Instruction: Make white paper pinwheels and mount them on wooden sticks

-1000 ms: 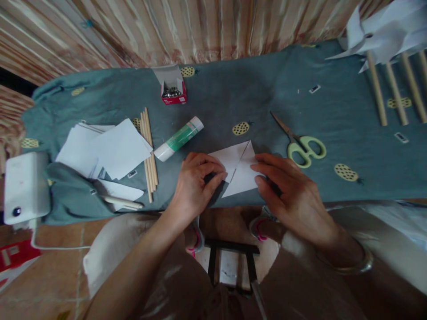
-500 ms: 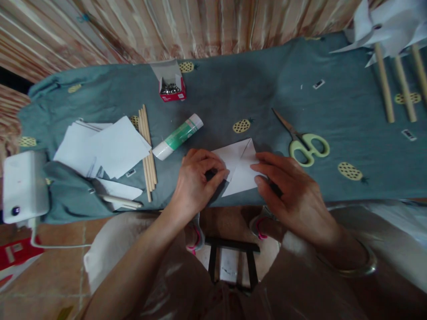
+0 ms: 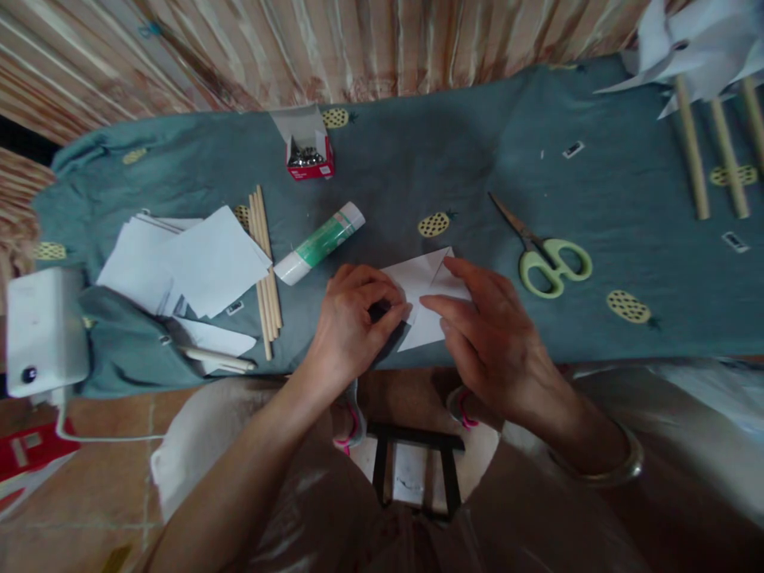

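Note:
A white sheet of paper (image 3: 428,326) lies near the front edge of the table, with a slit running in from its upper right corner. My left hand (image 3: 358,318) is closed on the left part of the paper, thumb and index finger pinched together. Over the right side of the paper is my right hand (image 3: 489,334), fingers apart and stretched across it, covering part of the sheet. Scissors with light green handles (image 3: 552,267) lie to the right of it. A green and white glue stick (image 3: 322,243) rests to the upper left of my left hand.
Wooden sticks (image 3: 267,270) and a stack of white paper (image 3: 208,259) lie on the left. An open red box (image 3: 309,163) of small metal pieces stands behind. Paper pinwheels (image 3: 704,48) are at the far right, and a white device (image 3: 46,334) with a cable at the left edge.
My right hand has moved left, further over the paper, its index finger now close to the slit. My left hand keeps its pinch in nearly the same spot.

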The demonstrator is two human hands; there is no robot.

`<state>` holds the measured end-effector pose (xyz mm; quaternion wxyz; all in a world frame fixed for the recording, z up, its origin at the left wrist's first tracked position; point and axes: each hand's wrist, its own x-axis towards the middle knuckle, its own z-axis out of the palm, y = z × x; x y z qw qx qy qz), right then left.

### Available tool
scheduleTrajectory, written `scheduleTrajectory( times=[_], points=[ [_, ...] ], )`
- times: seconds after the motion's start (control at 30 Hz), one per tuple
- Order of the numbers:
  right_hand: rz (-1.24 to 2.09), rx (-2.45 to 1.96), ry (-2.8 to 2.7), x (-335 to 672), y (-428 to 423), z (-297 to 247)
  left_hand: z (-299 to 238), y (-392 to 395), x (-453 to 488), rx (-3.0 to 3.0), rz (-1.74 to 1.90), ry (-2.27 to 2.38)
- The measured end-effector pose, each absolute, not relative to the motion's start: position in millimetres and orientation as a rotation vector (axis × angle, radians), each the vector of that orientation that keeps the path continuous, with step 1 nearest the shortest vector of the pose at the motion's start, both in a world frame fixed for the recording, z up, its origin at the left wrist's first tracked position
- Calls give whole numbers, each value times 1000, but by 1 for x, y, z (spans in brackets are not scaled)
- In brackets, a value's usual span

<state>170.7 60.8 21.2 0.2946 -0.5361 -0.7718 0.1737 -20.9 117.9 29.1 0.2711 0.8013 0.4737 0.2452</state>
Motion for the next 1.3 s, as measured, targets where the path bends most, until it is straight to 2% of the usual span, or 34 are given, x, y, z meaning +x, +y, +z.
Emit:
scheduleTrajectory(
  times=[0.8,1.03,1.3],
  points=[
    [337,-1379,-2142,158,66,9,29,104,-23,2434,688,1212],
    [511,-1370,-2019,172,67,20,29,103,-22,2422,704,1205],
    [464,-1506,-1928,183,68,25,26,102,-23,2436,758,1178]
  ],
)
